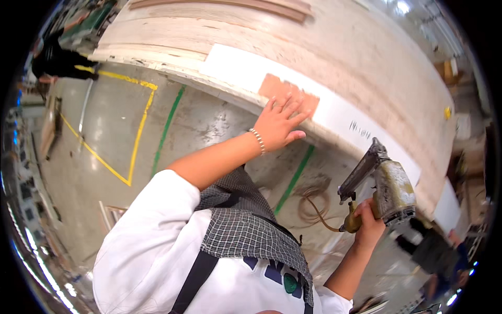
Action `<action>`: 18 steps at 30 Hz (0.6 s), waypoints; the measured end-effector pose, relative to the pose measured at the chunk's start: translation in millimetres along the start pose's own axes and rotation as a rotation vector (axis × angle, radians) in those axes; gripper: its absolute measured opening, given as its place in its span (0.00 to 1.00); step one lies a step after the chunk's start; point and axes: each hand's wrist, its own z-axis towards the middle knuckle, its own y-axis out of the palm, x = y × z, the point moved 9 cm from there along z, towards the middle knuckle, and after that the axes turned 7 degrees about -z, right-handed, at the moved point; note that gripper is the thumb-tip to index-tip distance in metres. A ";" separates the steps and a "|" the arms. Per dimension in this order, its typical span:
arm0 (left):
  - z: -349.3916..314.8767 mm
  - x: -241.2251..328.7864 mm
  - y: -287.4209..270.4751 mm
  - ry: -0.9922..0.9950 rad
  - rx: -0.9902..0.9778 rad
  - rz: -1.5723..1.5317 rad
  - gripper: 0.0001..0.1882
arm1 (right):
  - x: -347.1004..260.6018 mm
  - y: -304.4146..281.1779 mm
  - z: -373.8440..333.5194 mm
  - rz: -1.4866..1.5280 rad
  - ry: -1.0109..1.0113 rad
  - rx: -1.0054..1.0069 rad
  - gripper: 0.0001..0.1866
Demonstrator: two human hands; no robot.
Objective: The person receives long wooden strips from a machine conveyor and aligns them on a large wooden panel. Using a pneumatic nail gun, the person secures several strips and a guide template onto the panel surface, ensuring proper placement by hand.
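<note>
My left hand (282,124) lies with its fingers spread on a small reddish-brown wood piece (277,86), near the table's front edge. Under that piece is a long white panel (238,63) with handwriting on it. My right hand (369,222) is wrapped round the grip of a worn yellow and grey air nail gun (396,191). The gun's nose points away from me, by the panel's front edge at the right. A hose (324,222) runs from its grip down to a loose coil on the floor.
The large wooden worktable (334,47) has brown wood strips (235,4) at its far side. One person in dark clothes (63,60) stands at the far left, another person (439,256) at the lower right. Yellow and green lines mark the floor (209,118).
</note>
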 end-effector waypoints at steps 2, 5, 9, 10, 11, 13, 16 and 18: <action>6.3 -30.4 11.2 -0.118 -0.163 0.188 0.30 | -42.5 17.5 10.9 -0.114 -0.062 -0.026 0.03; 0.6 -60.7 11.1 0.034 -0.249 0.193 0.29 | -121.2 73.7 40.1 -0.563 -0.359 -0.038 0.07; -5.7 -132.1 -38.6 -0.014 -0.085 0.159 0.24 | -178.7 168.6 73.2 -0.795 -0.396 -0.355 0.15; -8.6 -149.5 -56.0 -0.034 -0.032 0.120 0.20 | -192.8 190.5 78.1 -0.826 -0.462 -0.421 0.16; -13.7 -163.8 -69.0 -0.051 -0.026 0.110 0.20 | -198.0 199.0 90.6 -0.866 -0.383 -0.401 0.16; -25.7 -188.4 -94.6 -0.113 -0.011 0.207 0.16 | -206.9 233.4 102.0 -1.045 -0.461 -0.559 0.40; -45.6 -207.3 -123.1 -0.213 0.040 0.235 0.11 | -206.4 264.4 129.6 -1.004 -0.380 -0.613 0.30; -55.4 -206.8 -126.7 -0.278 0.059 0.216 0.11 | -190.4 278.6 149.9 -0.951 -0.126 -0.614 0.18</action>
